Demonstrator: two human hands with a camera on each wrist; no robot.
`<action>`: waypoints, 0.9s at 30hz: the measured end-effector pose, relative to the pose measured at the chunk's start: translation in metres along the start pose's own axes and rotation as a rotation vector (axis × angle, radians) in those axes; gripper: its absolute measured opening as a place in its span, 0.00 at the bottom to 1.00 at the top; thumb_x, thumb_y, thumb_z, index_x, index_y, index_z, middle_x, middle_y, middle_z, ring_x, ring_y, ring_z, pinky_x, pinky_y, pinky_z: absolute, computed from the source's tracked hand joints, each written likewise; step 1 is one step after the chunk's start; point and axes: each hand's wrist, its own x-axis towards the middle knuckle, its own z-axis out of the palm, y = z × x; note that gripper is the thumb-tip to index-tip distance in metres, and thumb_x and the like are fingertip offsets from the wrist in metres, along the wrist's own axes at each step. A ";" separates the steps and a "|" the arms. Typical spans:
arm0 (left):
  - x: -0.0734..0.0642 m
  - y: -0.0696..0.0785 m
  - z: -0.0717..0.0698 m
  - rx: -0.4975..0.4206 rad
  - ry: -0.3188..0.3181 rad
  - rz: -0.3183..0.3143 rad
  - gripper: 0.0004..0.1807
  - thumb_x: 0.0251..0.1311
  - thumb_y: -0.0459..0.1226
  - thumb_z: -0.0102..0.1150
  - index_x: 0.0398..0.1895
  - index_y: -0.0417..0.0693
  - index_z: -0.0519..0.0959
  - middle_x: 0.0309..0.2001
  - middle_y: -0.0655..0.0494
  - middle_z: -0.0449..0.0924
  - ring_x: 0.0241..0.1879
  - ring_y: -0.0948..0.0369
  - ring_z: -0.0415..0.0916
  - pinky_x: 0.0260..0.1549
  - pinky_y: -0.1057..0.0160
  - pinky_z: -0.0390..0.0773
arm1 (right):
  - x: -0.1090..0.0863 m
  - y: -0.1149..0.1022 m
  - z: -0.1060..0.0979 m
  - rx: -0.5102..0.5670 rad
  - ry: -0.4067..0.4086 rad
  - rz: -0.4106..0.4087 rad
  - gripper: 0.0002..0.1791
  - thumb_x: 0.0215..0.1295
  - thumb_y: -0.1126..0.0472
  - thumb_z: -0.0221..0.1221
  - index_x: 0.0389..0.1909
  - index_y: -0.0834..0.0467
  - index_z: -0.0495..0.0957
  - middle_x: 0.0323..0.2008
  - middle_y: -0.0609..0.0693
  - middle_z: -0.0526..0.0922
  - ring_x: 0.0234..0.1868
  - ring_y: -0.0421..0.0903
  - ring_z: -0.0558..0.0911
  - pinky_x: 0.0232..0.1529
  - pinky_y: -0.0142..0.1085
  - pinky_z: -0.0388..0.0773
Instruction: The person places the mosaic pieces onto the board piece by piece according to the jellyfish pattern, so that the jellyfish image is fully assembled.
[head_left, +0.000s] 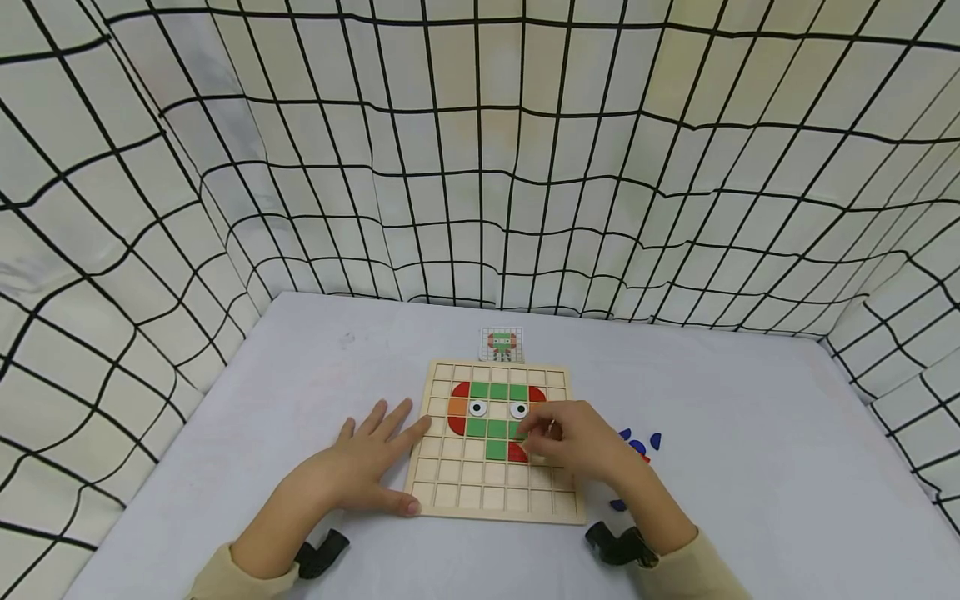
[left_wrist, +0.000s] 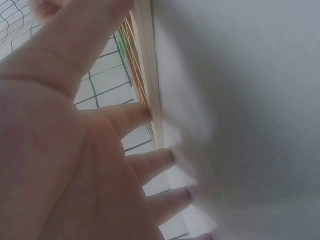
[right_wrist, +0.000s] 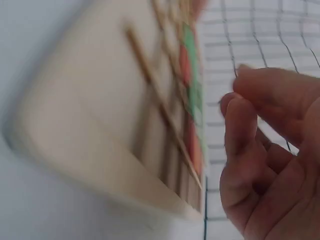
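A wooden grid board (head_left: 457, 497) lies on the white table, bearing green squares (head_left: 497, 428), red rounded pieces (head_left: 457, 426), an orange piece (head_left: 457, 406) and two eye pieces (head_left: 477, 408). My left hand (head_left: 367, 467) lies spread at the board's left side, its thumb and a fingertip against the edge (left_wrist: 150, 75). Over the board's right half hovers my right hand (head_left: 573, 437), thumb and fingers loosely bent near a red quarter piece (head_left: 517, 452). In the right wrist view, no piece shows between the right hand's fingertips (right_wrist: 241, 107). That hand hides some cells on the right.
A small picture card (head_left: 501, 344) lies just beyond the board's far edge. Several blue pieces (head_left: 637, 447) and a bit of red are scattered right of the board, partly behind the right forearm. Black netting (head_left: 480, 175) over white walls surrounds the table.
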 end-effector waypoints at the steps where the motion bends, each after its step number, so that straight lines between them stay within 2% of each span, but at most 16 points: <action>1: 0.000 0.000 0.000 -0.003 -0.002 0.001 0.61 0.42 0.68 0.69 0.79 0.57 0.55 0.80 0.44 0.42 0.78 0.36 0.35 0.65 0.23 0.43 | -0.001 0.002 -0.006 0.037 0.021 -0.004 0.06 0.66 0.58 0.64 0.42 0.49 0.85 0.32 0.40 0.81 0.32 0.42 0.79 0.31 0.34 0.77; 5: 0.001 0.001 -0.001 -0.009 -0.007 0.002 0.61 0.43 0.68 0.68 0.79 0.57 0.54 0.81 0.45 0.41 0.78 0.37 0.34 0.65 0.23 0.42 | -0.011 0.010 -0.032 0.181 0.098 0.000 0.11 0.68 0.56 0.63 0.48 0.54 0.83 0.40 0.49 0.84 0.36 0.48 0.82 0.34 0.41 0.82; 9: 0.000 0.002 -0.002 -0.008 -0.009 0.006 0.61 0.43 0.68 0.68 0.79 0.57 0.54 0.81 0.44 0.41 0.78 0.36 0.35 0.65 0.23 0.42 | -0.025 0.023 -0.049 0.237 0.147 0.029 0.14 0.68 0.54 0.64 0.50 0.54 0.82 0.47 0.56 0.84 0.38 0.51 0.82 0.37 0.44 0.84; 19: -0.002 0.002 -0.003 -0.015 -0.004 0.000 0.61 0.43 0.67 0.69 0.79 0.56 0.55 0.80 0.44 0.42 0.78 0.36 0.35 0.65 0.23 0.42 | -0.067 0.060 -0.066 0.159 0.233 0.143 0.17 0.66 0.57 0.66 0.53 0.56 0.80 0.42 0.49 0.83 0.43 0.49 0.83 0.38 0.38 0.83; 22: -0.002 0.002 -0.002 -0.019 -0.002 -0.001 0.61 0.42 0.67 0.70 0.79 0.57 0.55 0.80 0.44 0.42 0.78 0.36 0.35 0.65 0.23 0.42 | -0.078 0.070 -0.068 0.120 0.216 0.175 0.16 0.65 0.57 0.66 0.52 0.56 0.81 0.41 0.49 0.83 0.41 0.48 0.83 0.37 0.35 0.82; 27: -0.002 0.002 -0.002 -0.019 0.000 0.001 0.61 0.42 0.67 0.70 0.79 0.56 0.55 0.80 0.44 0.42 0.78 0.36 0.35 0.65 0.23 0.41 | -0.090 0.079 -0.068 0.042 0.145 0.216 0.14 0.63 0.54 0.67 0.49 0.51 0.82 0.38 0.47 0.82 0.38 0.46 0.81 0.34 0.34 0.81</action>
